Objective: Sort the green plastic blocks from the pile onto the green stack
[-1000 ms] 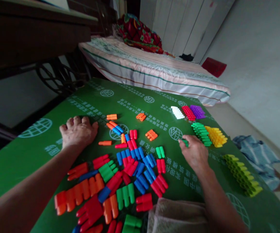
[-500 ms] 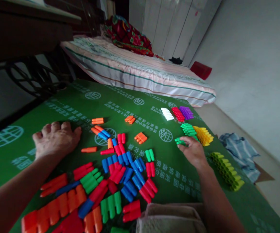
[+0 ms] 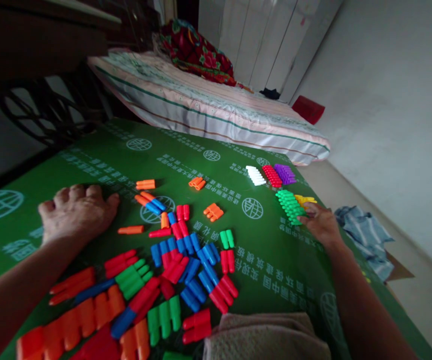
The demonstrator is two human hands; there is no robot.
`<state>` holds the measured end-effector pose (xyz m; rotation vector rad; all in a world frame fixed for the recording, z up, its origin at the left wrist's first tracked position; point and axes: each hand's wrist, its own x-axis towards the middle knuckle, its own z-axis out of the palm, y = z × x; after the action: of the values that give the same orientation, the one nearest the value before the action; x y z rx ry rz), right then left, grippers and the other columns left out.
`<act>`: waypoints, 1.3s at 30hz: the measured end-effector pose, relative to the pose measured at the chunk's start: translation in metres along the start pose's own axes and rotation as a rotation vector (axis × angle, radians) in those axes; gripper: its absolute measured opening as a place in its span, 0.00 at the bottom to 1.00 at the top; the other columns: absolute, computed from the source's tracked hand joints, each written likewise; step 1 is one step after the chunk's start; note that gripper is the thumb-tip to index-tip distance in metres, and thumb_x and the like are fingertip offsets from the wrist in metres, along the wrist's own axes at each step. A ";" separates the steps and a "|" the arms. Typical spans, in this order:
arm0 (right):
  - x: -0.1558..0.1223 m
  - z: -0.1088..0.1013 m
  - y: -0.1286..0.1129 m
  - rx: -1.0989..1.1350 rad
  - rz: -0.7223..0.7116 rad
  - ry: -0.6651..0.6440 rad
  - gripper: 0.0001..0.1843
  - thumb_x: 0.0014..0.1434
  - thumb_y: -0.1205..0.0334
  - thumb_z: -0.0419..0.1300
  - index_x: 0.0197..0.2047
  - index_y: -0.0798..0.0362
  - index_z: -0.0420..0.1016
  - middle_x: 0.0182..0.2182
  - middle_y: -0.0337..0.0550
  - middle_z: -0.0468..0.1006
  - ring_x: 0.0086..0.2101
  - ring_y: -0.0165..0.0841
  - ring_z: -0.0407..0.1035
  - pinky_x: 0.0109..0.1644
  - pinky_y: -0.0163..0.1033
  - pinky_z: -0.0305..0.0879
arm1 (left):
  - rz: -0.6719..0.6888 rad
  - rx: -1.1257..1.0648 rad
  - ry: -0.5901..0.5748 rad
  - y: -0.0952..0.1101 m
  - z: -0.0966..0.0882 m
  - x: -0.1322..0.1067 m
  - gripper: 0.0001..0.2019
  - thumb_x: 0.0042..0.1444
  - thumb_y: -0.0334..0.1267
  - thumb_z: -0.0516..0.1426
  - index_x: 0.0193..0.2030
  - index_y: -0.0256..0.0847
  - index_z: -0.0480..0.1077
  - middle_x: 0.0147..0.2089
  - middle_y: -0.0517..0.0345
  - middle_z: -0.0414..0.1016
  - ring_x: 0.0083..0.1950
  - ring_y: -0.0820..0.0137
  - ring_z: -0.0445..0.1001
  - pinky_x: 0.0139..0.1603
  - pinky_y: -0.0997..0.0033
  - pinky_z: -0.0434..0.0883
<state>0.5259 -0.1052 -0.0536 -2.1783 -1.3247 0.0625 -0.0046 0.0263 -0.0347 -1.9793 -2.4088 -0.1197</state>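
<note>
The long green block (image 3: 290,207) runs far to near, just left of the right hand (image 3: 324,227), whose fingers' grip is unclear.

From where I stand, the operator presents two uncovered limbs. Left forearm (image 3: 32,270) and right forearm (image 3: 362,295): bare, tapering toward the wrist. Left hand (image 3: 76,212): bare; broad back, ridged knuckles, four fingers, one thumb. Right hand (image 3: 325,227): bare; finger detail indistinct. Grey-brown fabric (image 3: 264,337) nearest the body: creased; garment or loose cloth, undetermined.
</note>
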 end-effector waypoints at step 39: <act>0.003 -0.012 -0.003 -0.068 0.023 0.063 0.26 0.51 0.48 0.58 0.49 0.55 0.75 0.34 0.48 0.82 0.36 0.41 0.77 0.44 0.45 0.70 | -0.026 0.009 0.011 0.001 0.002 0.002 0.39 0.54 0.58 0.31 0.57 0.31 0.63 0.62 0.33 0.59 0.65 0.44 0.54 0.60 0.41 0.58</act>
<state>0.5287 -0.1074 -0.0409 -2.2341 -1.2835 -0.0428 -0.0036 0.0287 -0.0364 -1.9392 -2.4243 -0.1197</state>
